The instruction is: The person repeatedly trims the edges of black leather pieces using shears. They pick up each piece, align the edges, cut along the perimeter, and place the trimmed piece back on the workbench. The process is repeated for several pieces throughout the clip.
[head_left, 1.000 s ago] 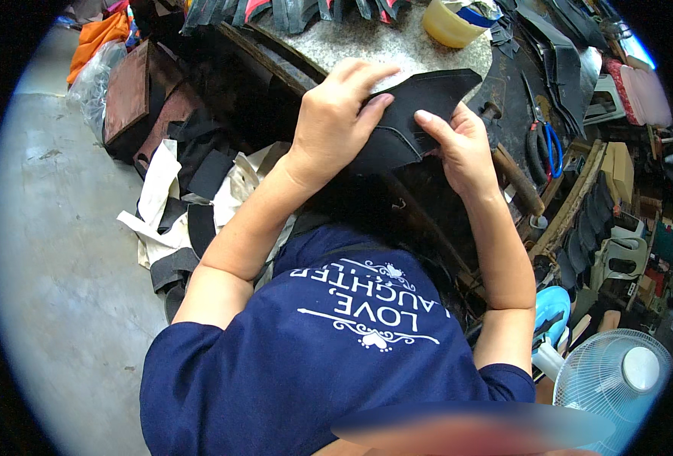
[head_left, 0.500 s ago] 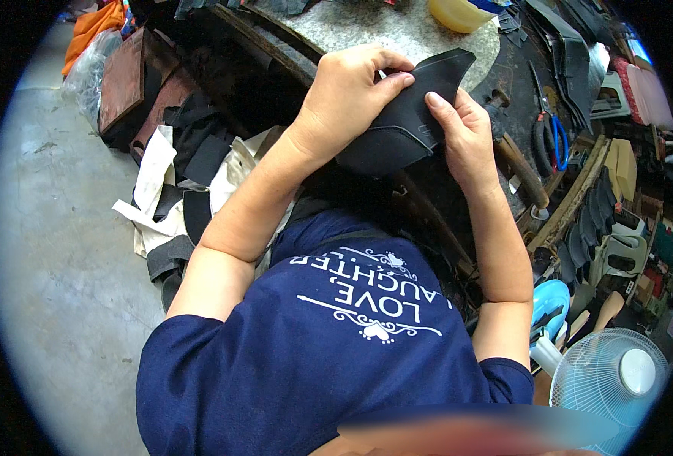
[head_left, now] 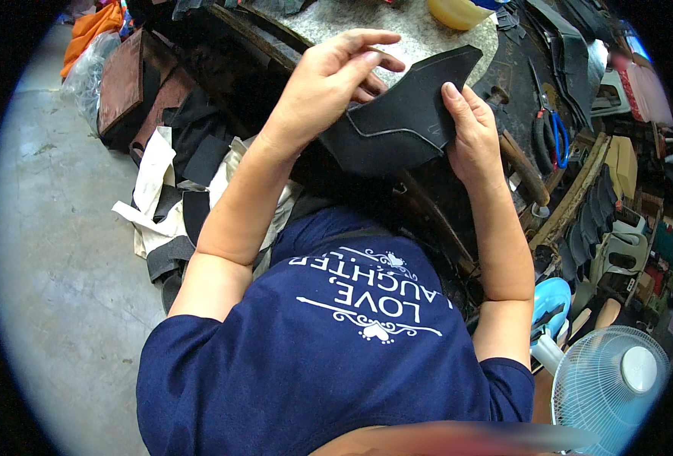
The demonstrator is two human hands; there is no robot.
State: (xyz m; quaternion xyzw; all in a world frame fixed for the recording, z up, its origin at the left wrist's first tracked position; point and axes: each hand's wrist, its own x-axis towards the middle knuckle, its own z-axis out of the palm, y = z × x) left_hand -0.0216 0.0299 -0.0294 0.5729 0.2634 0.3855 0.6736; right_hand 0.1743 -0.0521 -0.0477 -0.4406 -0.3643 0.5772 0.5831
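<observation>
A black leather shoe upper, flat with a pointed corner at the top right and a curved seam across it, is held up over the near edge of the workbench. My right hand grips its right side, thumb on top and fingers underneath. At the upper left edge, my left hand has its fingers apart, the forefinger stretched out. Its lower fingertips are close to the leather; whether they touch it I cannot tell.
Behind the leather lies a speckled stone slab with a yellow bowl. To the right are a hammer, blue-handled scissors and stacked black pieces. Fabric scraps hang at left; a fan stands at lower right.
My left hand has let go of the leather's upper edge and moved left, its fingers spreading. The shoe upper now shows more of its face, with my right hand still gripping it.
</observation>
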